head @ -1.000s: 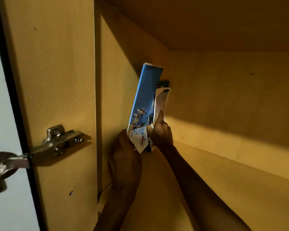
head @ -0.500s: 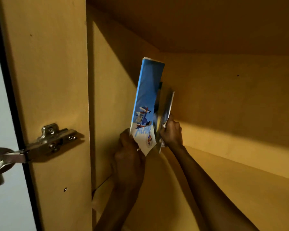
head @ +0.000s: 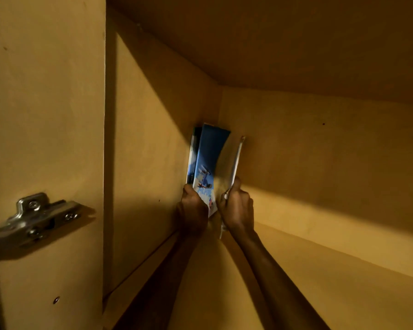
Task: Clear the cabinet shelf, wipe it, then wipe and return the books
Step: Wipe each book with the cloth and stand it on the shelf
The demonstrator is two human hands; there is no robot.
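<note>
Left hand (head: 194,208) grips the blue book (head: 206,167), right hand (head: 236,206) pinches a thin book (head: 235,163), both upright on the shelf (head: 296,294).

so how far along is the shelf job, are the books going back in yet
Done, apparently: the shelf is bare apart from the books at its far left corner. In hand: the left hand grips the blue book upright against the side wall; the right hand holds a thin book beside it. Left: standing both and letting go. Wiping cannot be judged.

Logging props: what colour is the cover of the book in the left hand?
Blue, with a pale picture; head view, book.
</note>
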